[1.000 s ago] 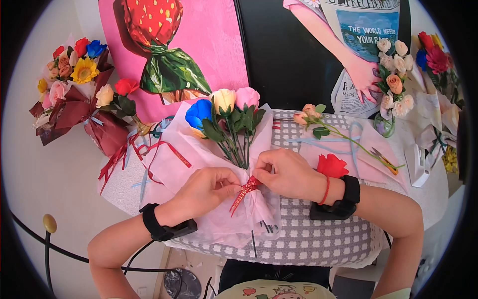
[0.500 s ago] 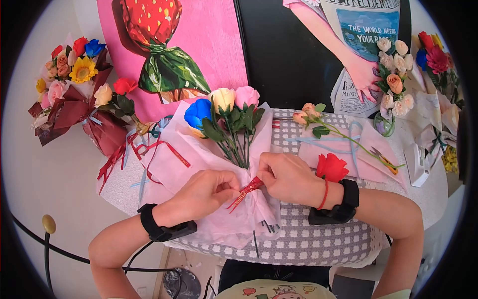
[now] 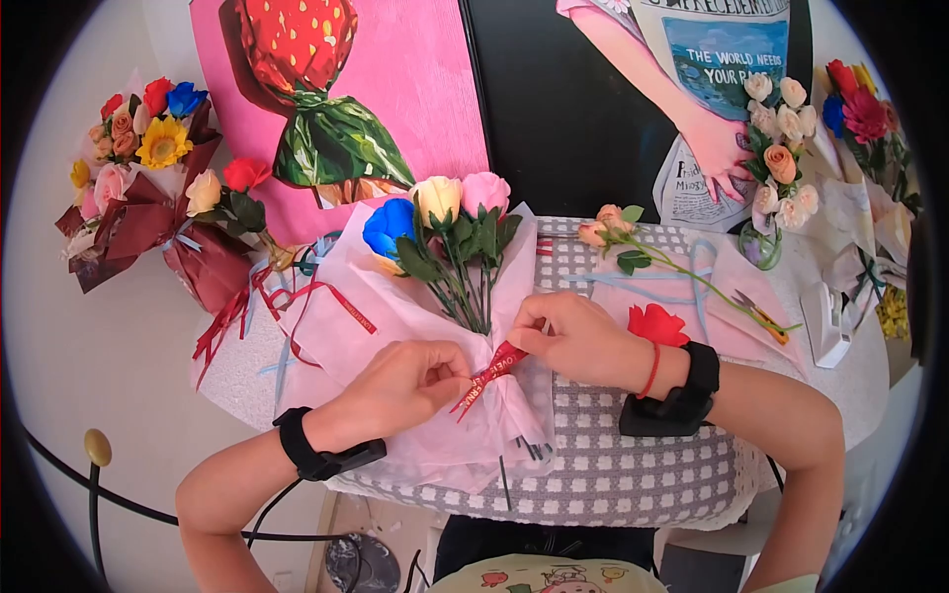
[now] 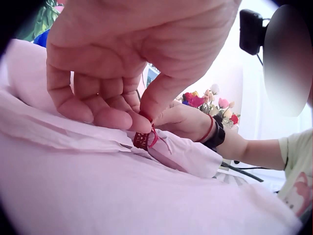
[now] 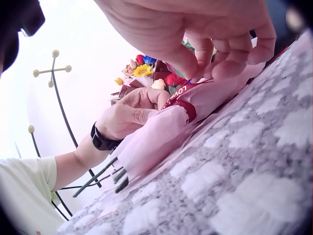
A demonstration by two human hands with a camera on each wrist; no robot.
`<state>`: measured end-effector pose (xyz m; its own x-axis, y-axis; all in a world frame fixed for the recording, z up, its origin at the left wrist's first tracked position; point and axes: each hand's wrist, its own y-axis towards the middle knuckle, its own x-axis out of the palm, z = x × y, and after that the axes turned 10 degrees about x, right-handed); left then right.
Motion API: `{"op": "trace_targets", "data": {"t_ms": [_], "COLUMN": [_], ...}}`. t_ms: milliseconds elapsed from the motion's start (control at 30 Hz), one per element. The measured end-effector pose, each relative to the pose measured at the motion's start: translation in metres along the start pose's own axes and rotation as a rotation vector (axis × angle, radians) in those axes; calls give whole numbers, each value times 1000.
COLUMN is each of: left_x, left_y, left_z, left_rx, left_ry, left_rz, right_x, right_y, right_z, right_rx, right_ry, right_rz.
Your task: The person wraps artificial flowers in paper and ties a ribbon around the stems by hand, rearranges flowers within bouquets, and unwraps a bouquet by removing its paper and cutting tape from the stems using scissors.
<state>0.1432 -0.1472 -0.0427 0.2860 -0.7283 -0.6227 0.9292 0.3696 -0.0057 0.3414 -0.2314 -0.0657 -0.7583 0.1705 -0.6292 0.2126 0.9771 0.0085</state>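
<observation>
A bouquet in pink wrapping paper (image 3: 336, 296) lies on the table, with a blue rose (image 3: 390, 227), a cream rose (image 3: 438, 201) and a pink rose (image 3: 485, 194) at its top. Round its gathered waist runs a red ribbon (image 3: 491, 371) with gold lettering. My left hand (image 3: 405, 381) pinches the ribbon on the left side between thumb and fingertips. The right hand (image 3: 573, 341) pinches the ribbon's other side, just above the waist. In the right wrist view the ribbon (image 5: 188, 110) circles the paper, and green stems (image 5: 121, 183) stick out below.
To the right lie a red flower head (image 3: 656, 325), a long-stemmed rose (image 3: 610, 225), scissors (image 3: 763, 318) and a white stapler-like object (image 3: 826, 326). Loose red ribbons (image 3: 225, 336) hang at the left, below a dark red wrapped bouquet (image 3: 203, 262). Paintings (image 3: 435, 99) stand behind.
My right hand dipped a little, then rose again, and a longer lettered stretch of ribbon shows between the hands. The left hand stays nearly in place, still pinching its side.
</observation>
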Motion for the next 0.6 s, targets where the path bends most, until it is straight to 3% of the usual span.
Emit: {"op": "trace_targets", "data": {"t_ms": [67,267,433,533,600], "left_x": [2,13,15,16,15], "left_y": [0,6,12,13,14], "left_z": [4,10,7,3,2], "left_rx": [-55,72,37,43,42], "left_ry": [31,49,41,14,17], "left_rz": [-15,123,145,150,137], "right_x": [-2,4,6,-1,3], "right_y": [0,-4,-4,-7,-4], "right_z": [4,15,9,-1,6], "right_rx": [-4,-79,-23,94,62], "right_ry": [76,197,420,398,397], "right_rz": [-37,-96,-165,-230,-210]}}
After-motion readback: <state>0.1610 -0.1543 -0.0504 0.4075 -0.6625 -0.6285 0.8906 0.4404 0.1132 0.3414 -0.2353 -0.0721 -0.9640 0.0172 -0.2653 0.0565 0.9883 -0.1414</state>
